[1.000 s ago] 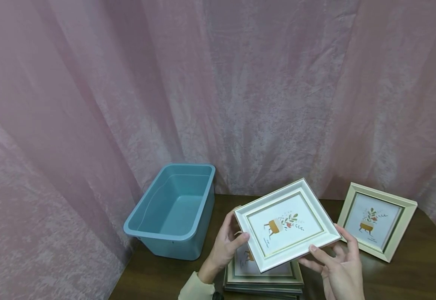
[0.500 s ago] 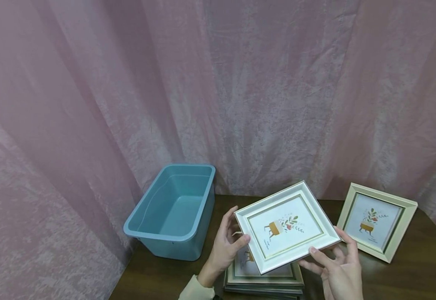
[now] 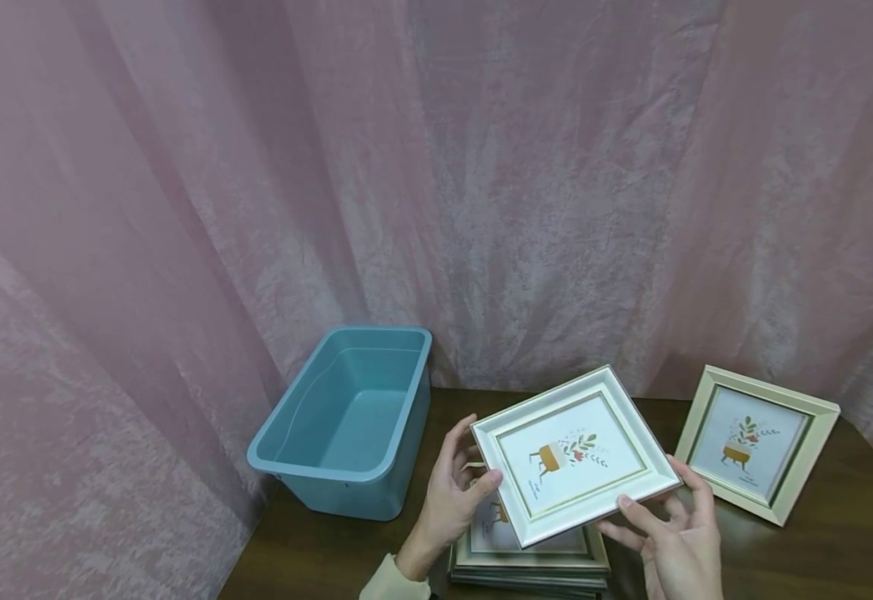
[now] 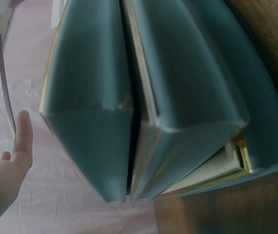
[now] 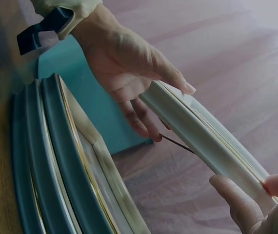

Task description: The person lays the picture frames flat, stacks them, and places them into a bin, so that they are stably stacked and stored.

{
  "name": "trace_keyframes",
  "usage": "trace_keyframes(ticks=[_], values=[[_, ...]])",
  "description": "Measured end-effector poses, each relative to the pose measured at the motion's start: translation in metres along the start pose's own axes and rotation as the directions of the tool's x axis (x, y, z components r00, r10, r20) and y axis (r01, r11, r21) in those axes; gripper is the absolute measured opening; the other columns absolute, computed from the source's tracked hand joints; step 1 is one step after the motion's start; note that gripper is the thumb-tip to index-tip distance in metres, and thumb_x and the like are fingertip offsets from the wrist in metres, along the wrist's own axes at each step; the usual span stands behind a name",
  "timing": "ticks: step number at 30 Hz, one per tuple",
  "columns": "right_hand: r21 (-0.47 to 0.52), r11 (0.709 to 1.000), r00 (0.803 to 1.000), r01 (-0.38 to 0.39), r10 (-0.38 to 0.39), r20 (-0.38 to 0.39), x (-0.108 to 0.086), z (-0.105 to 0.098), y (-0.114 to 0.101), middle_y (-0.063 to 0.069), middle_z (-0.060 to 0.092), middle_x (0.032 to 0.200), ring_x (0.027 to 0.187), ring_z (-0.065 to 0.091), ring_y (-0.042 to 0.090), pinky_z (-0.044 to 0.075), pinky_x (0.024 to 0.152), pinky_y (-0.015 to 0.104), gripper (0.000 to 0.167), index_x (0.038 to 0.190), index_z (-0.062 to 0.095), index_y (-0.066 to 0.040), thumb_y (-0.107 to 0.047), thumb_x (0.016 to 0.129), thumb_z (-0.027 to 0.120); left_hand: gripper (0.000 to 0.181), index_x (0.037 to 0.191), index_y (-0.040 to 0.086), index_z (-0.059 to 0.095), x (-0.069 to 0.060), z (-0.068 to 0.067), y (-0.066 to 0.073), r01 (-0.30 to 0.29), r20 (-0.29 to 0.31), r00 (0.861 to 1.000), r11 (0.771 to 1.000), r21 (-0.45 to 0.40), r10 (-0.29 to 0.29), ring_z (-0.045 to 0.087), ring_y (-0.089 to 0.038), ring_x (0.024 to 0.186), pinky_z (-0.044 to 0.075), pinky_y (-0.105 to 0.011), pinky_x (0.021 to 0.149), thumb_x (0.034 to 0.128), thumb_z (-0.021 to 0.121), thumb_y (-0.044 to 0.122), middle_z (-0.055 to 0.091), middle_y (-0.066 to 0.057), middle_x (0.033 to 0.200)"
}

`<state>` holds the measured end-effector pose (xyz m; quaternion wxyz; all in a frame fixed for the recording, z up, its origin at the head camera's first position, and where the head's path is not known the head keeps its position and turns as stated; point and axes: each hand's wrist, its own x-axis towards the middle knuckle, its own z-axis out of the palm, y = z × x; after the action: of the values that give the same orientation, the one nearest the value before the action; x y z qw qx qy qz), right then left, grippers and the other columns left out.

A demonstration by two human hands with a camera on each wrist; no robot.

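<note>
Both hands hold up a white picture frame (image 3: 574, 454) with a gold inner line and a print of a potted plant, turned sideways. My left hand (image 3: 447, 504) grips its left edge, thumb on the front, other fingers behind. At the lower right corner, my right hand (image 3: 676, 537) pinches the border. Below lies a stack of picture frames (image 3: 529, 562), the top one cream, partly hidden. Their greenish-blue sides fill the left wrist view as a frame stack (image 4: 178, 63). A thin dark edge behind the white frame (image 5: 202, 131) shows near the left fingers in the right wrist view.
A blue plastic bin (image 3: 346, 417) stands left on the dark wooden table (image 3: 316, 558), with nothing visible inside. Another cream picture frame (image 3: 751, 442) stands upright at the right. A pink curtain (image 3: 481, 208) hangs behind the table.
The white picture frame has sunk very slightly at its far corner, still in both hands. My right hand has shifted a little left. The bin and the stack have stayed in place.
</note>
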<state>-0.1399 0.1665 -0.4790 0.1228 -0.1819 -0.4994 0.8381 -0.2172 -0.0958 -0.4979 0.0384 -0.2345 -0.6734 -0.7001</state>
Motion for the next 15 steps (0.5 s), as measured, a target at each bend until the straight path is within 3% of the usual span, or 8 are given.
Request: trace_keyframes(ticks=[5, 15], values=[[0.004, 1.0, 1.0, 0.0, 0.0, -0.014, -0.0002, 0.0003, 0.0029, 0.0, 0.062, 0.111, 0.09, 0.079, 0.016, 0.069, 0.073, 0.043, 0.084, 0.145, 0.041, -0.038, 0.021, 0.092, 0.07, 0.078, 0.166, 0.006, 0.036, -0.0012, 0.0004, -0.0015, -0.026, -0.016, 1.0, 0.999, 0.02, 0.026, 0.065, -0.006, 0.123, 0.06, -0.025, 0.098, 0.099, 0.076, 0.003, 0.052, -0.028, 0.154], [0.007, 0.999, 0.999, -0.032, 0.032, -0.034, -0.0009, 0.0005, 0.0088, -0.002, 0.061, 0.111, 0.089, 0.079, 0.014, 0.069, 0.073, 0.043, 0.084, 0.14, 0.042, -0.04, 0.022, 0.091, 0.07, 0.086, 0.165, -0.006, 0.037, -0.0065, -0.0006, 0.002, 0.013, -0.069, 0.998, 0.998, 0.067, -0.008, 0.059, -0.01, 0.126, 0.062, -0.025, 0.099, 0.0922, 0.082, 0.002, 0.042, -0.026, 0.162]])
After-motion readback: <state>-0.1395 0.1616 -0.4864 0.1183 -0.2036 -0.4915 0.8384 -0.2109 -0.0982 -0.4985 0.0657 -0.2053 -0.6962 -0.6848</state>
